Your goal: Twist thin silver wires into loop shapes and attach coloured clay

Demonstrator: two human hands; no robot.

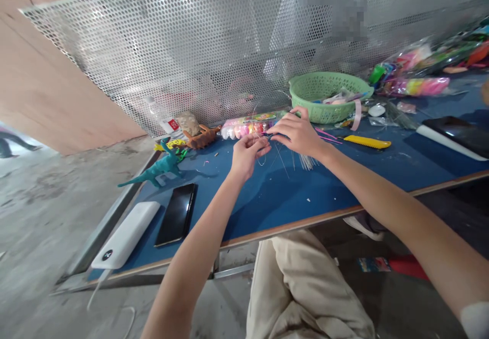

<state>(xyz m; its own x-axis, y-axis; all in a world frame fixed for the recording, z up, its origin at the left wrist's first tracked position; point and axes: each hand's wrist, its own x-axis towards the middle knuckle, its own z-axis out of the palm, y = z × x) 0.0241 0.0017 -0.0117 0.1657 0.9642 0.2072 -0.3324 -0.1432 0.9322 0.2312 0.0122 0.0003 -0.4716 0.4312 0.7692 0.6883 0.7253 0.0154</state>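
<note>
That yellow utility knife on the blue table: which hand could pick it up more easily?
Probably the right hand. The yellow utility knife lies just to its right on the blue table, while the left hand sits farther away, and both pinch thin clear wires.

I am making out no words anywhere on my bench. The only sign is sitting on the clear plastic bottle (160, 114) by the perforated metal screen: a small red label (173, 124) with a white mark that is blurring too much for me to read. The white oblong power bank (126, 234) is showing a small round dark spot (107, 255) near its end, but no figures I can tell. The packet of coloured clay pieces (248, 125) is carrying a printed strip, also unreadable.
</note>
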